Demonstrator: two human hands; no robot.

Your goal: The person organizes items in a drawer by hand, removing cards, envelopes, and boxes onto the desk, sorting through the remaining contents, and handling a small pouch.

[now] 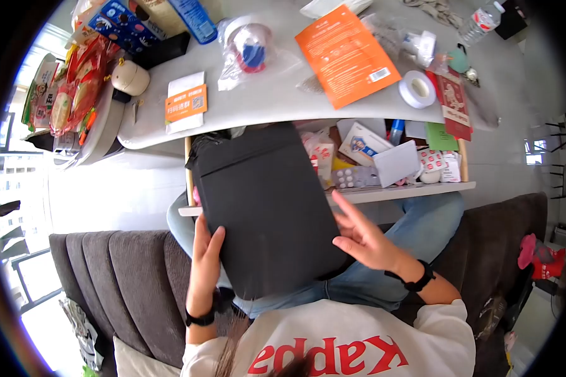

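A flat black case (267,207), like a folder or sleeve with a fold line near its far end, lies tilted over my lap and the left part of the open drawer (383,193). My left hand (206,248) grips its left edge, thumb on top and fingers mostly hidden beneath. At the right edge, my right hand (366,239) is open with its fingers spread, close to the case; whether it touches is unclear. Beyond the case, the drawer holds a white box with a blue print (365,146), a pill blister pack (355,178) and a white card (397,163).
Above the drawer, the grey table carries an orange pouch (346,56), a roll of white tape (417,89), an orange-and-white card (186,105), a bagged item (251,50) and a water bottle (481,24). Snack packets (75,94) crowd the left. A brown sofa (138,270) surrounds me.
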